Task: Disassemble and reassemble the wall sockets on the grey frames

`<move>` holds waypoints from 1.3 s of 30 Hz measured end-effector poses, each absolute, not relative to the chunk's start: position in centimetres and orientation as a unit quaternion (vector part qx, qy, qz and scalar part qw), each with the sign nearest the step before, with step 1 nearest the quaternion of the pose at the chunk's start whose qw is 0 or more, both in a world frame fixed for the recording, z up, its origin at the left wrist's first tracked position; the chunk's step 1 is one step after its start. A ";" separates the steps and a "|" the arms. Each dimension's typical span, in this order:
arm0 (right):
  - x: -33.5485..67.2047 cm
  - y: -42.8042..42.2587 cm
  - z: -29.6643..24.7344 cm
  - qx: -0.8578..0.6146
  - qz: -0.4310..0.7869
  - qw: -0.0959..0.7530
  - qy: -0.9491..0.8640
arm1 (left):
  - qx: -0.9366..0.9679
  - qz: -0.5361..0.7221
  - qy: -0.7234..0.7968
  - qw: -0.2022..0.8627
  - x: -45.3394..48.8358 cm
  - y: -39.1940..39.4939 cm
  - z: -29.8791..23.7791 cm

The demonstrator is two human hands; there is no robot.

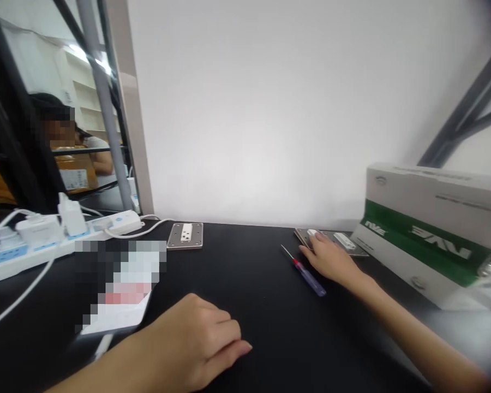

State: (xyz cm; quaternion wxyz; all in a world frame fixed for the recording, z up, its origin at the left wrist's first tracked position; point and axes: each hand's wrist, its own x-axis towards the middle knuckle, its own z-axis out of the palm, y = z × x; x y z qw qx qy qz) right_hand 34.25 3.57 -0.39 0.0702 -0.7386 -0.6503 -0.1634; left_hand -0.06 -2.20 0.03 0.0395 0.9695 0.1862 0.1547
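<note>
One screwdriver [305, 275] lies just beside the right hand [329, 257], which rests open on one of two metal plates [327, 234]; the left hand [196, 338], loosely curled, holds nothing.

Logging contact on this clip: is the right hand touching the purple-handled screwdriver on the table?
Apart. The head view shows black tabletop between the right hand and the screwdriver along its whole length.
</note>
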 end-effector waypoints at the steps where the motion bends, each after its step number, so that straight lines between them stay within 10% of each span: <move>1: 34.5 3.5 -0.4 -0.748 -0.157 0.063 -0.642 | 0.968 0.159 0.190 0.042 -0.1 -2.2 0.0; 24: 33.6 4.2 -0.3 -0.763 -0.091 0.231 -0.597 | 0.956 0.179 0.224 0.058 -0.8 -1.0 0.2; 30: 28.5 1.0 1.8 -0.628 -0.022 0.339 -0.700 | 0.901 0.295 0.303 0.092 -1.0 -1.3 0.4; 39: 21.2 -1.2 -0.5 -0.386 0.214 0.266 -0.857 | 0.885 0.173 0.390 0.187 -1.5 -0.5 0.4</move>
